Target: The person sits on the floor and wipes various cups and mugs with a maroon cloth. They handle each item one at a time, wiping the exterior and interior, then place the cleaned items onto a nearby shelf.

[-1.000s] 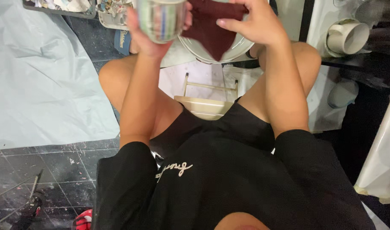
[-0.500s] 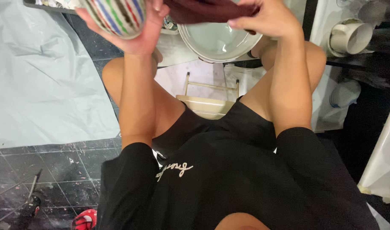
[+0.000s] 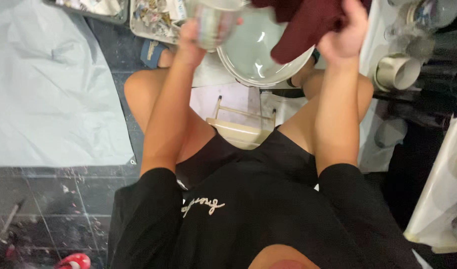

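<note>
Tarpaulin pale, spread on floor at left; left hand fingers wrapped around striped cup, raised beside white basin; right hand fingers clenched on dark red cloth over basin; mugs at right.

Both arms bare, stretched forward and up from the shoulders, elbows nearly straight, forearms roughly parallel and well apart. Left hand wrapped around a cup, fingers curled behind it and thumb side toward the body, wrist bent slightly inward. Right hand closed on a cloth, fingers pinching its edge with knuckles up, wrist straight, the cloth hanging to the inside of the grip toward the left hand.
</note>
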